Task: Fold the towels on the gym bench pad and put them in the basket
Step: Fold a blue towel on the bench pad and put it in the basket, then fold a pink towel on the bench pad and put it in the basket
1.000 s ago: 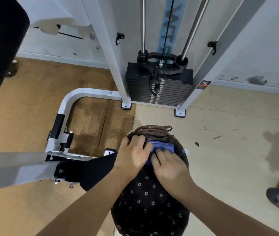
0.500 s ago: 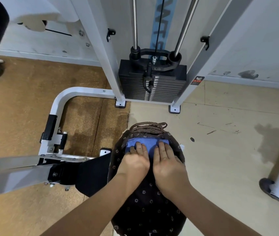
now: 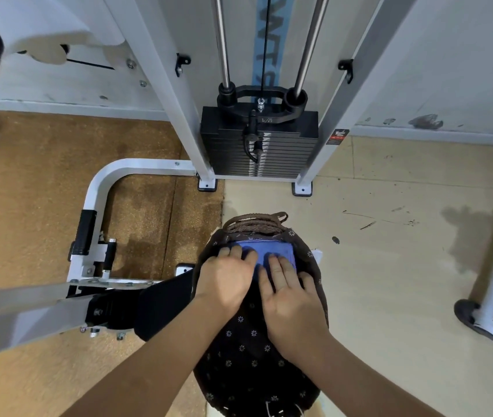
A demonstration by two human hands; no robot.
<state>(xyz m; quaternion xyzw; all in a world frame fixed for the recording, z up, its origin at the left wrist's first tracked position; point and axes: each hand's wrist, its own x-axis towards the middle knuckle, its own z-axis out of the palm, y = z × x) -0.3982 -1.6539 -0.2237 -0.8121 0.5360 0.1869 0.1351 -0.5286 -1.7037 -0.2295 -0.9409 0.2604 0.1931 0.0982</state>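
Note:
A folded blue towel (image 3: 272,249) lies in a dark brown fabric-lined basket (image 3: 248,356) with a small flower print and braided brown handles (image 3: 255,224) at its far rim. My left hand (image 3: 227,276) rests flat on the towel's left part with fingers straight. Beside it, my right hand (image 3: 287,293) lies flat on the towel's right part, fingers pointing away from me. Both hands cover most of the towel. A black bench pad (image 3: 164,302) sits just left of the basket.
A white machine frame (image 3: 101,188) curves across the brown floor mat on the left. The black weight stack (image 3: 258,145) stands between white uprights behind the basket. Pale floor (image 3: 389,266) stretches to the right, with a wheeled white base (image 3: 491,311) at the right edge.
Both hands slid back toward me over the towel and flattened, uncovering more of its far edge. The towel now lies flat in the basket.

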